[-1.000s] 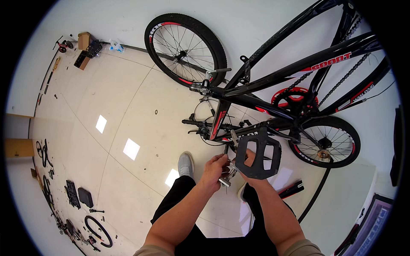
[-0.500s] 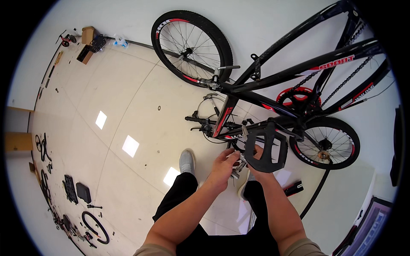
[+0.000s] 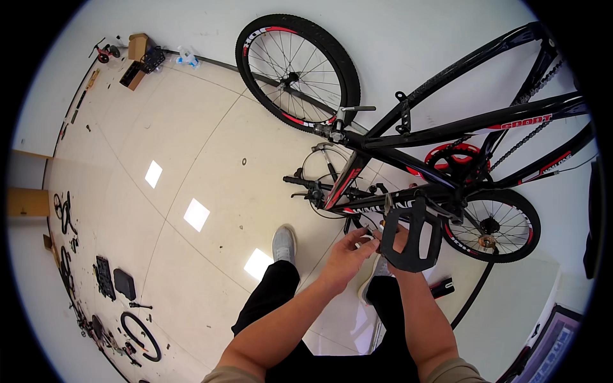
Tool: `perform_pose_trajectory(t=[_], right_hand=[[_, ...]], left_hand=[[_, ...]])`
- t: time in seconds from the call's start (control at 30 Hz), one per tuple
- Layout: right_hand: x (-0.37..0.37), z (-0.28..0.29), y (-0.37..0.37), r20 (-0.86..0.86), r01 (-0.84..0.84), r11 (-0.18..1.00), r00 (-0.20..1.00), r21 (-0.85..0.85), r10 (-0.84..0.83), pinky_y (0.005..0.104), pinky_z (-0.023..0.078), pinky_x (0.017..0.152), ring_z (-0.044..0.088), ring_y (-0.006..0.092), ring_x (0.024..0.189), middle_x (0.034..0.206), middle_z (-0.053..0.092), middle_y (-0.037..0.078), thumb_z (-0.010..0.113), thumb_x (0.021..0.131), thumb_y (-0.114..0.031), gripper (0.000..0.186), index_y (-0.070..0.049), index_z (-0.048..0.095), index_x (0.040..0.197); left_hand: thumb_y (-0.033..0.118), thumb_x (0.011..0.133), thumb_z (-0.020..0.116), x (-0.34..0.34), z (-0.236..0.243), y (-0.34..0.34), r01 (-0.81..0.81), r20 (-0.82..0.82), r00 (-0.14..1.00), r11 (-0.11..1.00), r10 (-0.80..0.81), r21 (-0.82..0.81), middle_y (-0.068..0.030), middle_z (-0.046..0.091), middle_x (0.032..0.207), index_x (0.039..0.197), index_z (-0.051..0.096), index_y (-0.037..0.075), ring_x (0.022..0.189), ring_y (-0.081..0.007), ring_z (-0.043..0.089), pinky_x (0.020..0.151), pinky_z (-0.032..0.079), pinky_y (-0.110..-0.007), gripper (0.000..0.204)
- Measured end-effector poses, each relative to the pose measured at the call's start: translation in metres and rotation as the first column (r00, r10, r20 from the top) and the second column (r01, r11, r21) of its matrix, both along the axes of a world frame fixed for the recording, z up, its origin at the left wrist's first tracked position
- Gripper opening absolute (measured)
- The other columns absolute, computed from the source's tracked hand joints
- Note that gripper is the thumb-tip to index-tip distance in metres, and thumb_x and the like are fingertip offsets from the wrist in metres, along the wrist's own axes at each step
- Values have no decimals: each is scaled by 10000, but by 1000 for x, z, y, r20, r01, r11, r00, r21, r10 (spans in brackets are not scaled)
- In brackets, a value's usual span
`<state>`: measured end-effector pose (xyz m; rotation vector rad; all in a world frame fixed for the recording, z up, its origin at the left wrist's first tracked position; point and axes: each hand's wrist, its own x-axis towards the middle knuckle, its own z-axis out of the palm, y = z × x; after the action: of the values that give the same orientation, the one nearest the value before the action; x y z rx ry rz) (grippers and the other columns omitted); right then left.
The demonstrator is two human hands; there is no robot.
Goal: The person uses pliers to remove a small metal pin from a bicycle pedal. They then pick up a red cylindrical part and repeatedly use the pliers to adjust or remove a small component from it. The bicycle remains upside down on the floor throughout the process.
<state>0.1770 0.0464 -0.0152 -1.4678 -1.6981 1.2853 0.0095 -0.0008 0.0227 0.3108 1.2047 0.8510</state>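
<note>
Left grip is pinching some barely visible shiny bit, but the black pedal beside it half-hides the right grip, so can't tell that one's state.

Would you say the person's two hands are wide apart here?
No, the left hand and right hand are close together near the black pedal.

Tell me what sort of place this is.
Probably a bicycle workshop or assembly room: a black bike frame stands close by, a bicycle wheel is by the wall, and dark cases lie on the floor.
</note>
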Motion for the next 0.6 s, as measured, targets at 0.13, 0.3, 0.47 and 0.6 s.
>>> perform_pose_trajectory(t=[0.13,0.3,0.47,0.6], right_hand=[[6,-14,2,28,-59,997,998,56,58,370,550,730,680,278,853,919,687,160,731,864,-93,236,-22,714,1088],[17,-9,1,365,-328,876,911,353,193,425,551,838,679,349,880,928,697,158,720,803,-78,254,-67,728,1056],[13,-8,1,539,-394,889,813,231,220,471,494,1033,661,357,1049,1001,707,159,690,815,-103,285,-70,722,1097],[11,1,0,539,-327,944,802,36,257,479,466,1083,619,373,1166,1083,691,211,697,820,-146,368,-65,701,1179]], left_hand=[[291,888,791,4,-2,-2,43,-54,998,998,-41,46,-46,617,1109,1419,533,-30,954,-125,560,860,458,-282,672],[241,849,792,8,-7,-6,135,-158,981,977,-109,165,-66,631,1168,1390,578,18,961,-129,584,830,489,-279,623],[162,830,747,13,-11,-9,184,-282,954,944,-104,274,-112,666,1193,1372,587,26,1021,-159,629,835,528,-298,581],[97,822,692,12,-12,-11,190,-325,942,930,-83,314,-120,679,1183,1340,598,18,1029,-173,646,851,533,-303,533]])
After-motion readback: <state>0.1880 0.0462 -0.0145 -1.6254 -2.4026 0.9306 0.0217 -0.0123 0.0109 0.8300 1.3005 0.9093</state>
